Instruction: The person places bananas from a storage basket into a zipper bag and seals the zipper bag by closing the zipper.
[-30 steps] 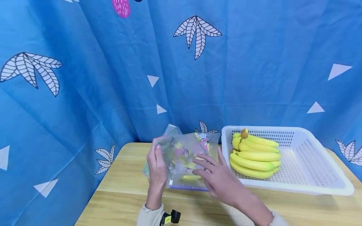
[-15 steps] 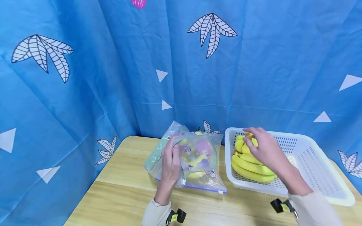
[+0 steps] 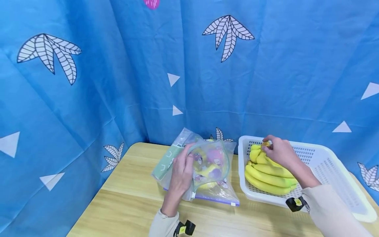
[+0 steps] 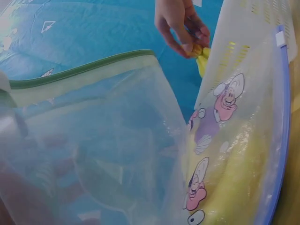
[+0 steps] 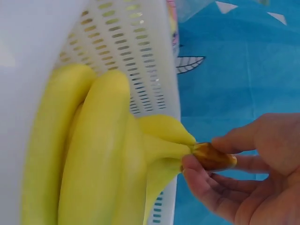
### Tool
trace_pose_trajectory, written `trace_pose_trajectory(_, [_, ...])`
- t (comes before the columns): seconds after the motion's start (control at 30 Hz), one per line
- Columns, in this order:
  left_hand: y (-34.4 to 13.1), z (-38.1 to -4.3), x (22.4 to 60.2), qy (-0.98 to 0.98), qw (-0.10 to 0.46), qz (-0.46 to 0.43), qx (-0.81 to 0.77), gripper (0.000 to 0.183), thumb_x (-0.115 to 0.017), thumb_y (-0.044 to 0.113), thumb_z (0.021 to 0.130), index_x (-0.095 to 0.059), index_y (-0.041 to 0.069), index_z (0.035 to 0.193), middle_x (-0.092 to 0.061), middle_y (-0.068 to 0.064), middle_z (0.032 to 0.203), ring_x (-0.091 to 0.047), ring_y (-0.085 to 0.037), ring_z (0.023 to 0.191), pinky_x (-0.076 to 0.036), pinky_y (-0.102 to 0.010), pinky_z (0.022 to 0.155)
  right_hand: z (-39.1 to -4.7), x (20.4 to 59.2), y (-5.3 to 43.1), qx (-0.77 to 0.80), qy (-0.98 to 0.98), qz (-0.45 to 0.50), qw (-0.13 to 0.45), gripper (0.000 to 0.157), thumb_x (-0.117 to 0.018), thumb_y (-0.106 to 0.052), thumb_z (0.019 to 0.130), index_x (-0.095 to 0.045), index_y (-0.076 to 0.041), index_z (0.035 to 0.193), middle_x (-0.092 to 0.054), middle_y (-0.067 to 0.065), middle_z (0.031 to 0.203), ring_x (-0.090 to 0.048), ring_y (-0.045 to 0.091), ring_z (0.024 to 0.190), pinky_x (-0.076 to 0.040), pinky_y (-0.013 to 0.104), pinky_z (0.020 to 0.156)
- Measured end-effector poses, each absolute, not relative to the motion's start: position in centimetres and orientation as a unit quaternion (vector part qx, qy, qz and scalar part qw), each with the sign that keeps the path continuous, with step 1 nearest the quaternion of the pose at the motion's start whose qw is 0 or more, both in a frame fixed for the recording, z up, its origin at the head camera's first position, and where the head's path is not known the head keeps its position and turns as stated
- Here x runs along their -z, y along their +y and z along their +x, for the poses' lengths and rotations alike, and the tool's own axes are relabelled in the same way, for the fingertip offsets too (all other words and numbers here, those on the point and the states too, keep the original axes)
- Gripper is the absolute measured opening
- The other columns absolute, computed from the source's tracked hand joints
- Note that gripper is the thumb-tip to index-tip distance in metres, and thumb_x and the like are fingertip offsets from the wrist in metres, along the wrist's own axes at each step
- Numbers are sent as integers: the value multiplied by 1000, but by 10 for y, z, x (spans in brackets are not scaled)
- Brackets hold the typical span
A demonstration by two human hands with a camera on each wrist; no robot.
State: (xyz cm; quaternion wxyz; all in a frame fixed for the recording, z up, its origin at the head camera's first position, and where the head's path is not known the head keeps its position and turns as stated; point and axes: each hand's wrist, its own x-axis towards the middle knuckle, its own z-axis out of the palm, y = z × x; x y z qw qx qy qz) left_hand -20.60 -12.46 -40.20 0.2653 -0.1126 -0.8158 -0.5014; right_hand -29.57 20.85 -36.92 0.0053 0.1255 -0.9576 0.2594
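Observation:
My left hand (image 3: 181, 171) grips a clear zip bag (image 4: 93, 122) with a green zip, its mouth gaping toward the right. Beneath it lies a clear bag with a purple zip (image 3: 213, 199) and cartoon prints; yellow fruit shows through its plastic. Over the white basket (image 3: 367, 210), my right hand (image 3: 282, 154) pinches the brown stem (image 5: 213, 157) of a bunch of bananas (image 5: 164, 147) between thumb and fingers. That bunch is at the basket's left end, stem toward the back. Another bunch of bananas (image 3: 267, 179) lies in front of it, inside the basket.
A wooden table (image 3: 127, 197) carries everything. A green-printed part of a bag (image 3: 170, 159) sticks out left of my left hand. Behind the table hangs a blue curtain (image 3: 148, 82) with leaf prints.
My right hand has left the bags, crossed right to the basket and taken hold of the banana stem. My left hand keeps its grip on the green-zip bag. The head view has shifted slightly.

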Motion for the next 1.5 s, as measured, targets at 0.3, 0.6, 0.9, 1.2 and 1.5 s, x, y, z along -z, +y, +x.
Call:
trace_pose_trajectory(0.3, [-116,-211,393,-832,233,-119,489,44,-37,10,101,-62,17,136,-53,-1,78,-51,-16,72,-49,-37,78,-257,359,252,-402,-905,104,89,42,-56,-24,106,-53,0,140,-75,12,98,-70,7,75,-56,21,61])
trace_pose_trajectory(0.6, [-113,-217,391,-839,256,-137,460,41,-40,8,100,-66,9,131,-68,-6,126,-62,-21,116,-48,-42,105,-214,359,276,-747,-632,187,90,45,-50,10,102,-47,3,146,-70,8,122,-75,18,97,-57,27,86])
trace_pose_trajectory(0.9, [-113,-207,399,-844,245,-123,461,40,-42,11,103,-65,10,136,-65,-5,137,-57,-21,131,-44,-43,111,-193,379,280,-836,-425,349,3,53,-13,16,103,-30,10,153,-62,23,132,-63,27,119,-54,34,98])
trace_pose_trajectory(1.2, [-118,-201,396,-849,247,-122,452,39,-43,11,103,-65,17,135,-68,0,130,-61,-16,123,-49,-43,106,-204,385,222,-827,-344,422,-141,55,-11,17,101,-34,10,151,-57,23,136,-60,30,124,-52,38,103])
trace_pose_trajectory(1.5, [-134,-192,391,-850,185,-151,470,45,-44,8,104,-56,17,147,-65,4,99,-59,-8,84,-53,-37,88,-222,394,186,-786,-428,418,-154,50,-24,18,103,-44,3,147,-60,11,127,-57,16,91,-49,25,75])
